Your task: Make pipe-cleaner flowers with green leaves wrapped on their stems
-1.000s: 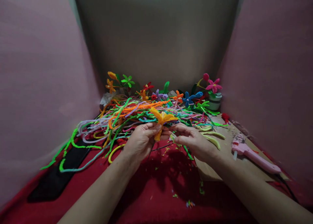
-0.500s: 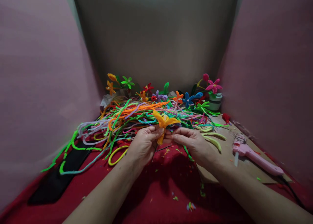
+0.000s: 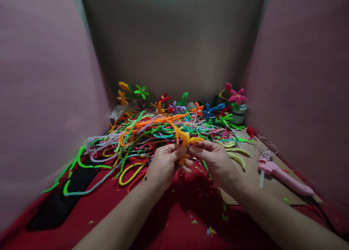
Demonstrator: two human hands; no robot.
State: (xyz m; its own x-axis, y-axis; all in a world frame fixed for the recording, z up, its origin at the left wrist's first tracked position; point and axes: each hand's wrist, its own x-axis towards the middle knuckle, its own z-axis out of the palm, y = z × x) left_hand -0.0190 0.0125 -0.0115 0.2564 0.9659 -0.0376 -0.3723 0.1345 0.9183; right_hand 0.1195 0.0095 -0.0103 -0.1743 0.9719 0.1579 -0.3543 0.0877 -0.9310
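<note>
A yellow-orange pipe cleaner flower (image 3: 185,138) is held up between my two hands, its petals spread outward. My left hand (image 3: 165,163) pinches it near the base with thumb and forefinger. From the other side, my right hand (image 3: 214,157) has its thumb and forefinger closed on the flower's right petal. Behind it lies a tangled heap of coloured pipe cleaners (image 3: 152,124). A yellow pipe cleaner loop (image 3: 132,174) rests just left of my left hand.
A pink glue gun (image 3: 283,177) lies on a cardboard sheet (image 3: 245,186) at right, beside pale yellow petal pieces (image 3: 237,158). Finished flowers (image 3: 209,112) and a small pot (image 3: 239,113) line the back. A black strip (image 3: 60,202) lies left; scraps dot the red cloth (image 3: 174,221).
My right hand has moved left and now grips the flower's petal, where before its fingertips were just beside the flower. The flower has shifted slightly right and down.
</note>
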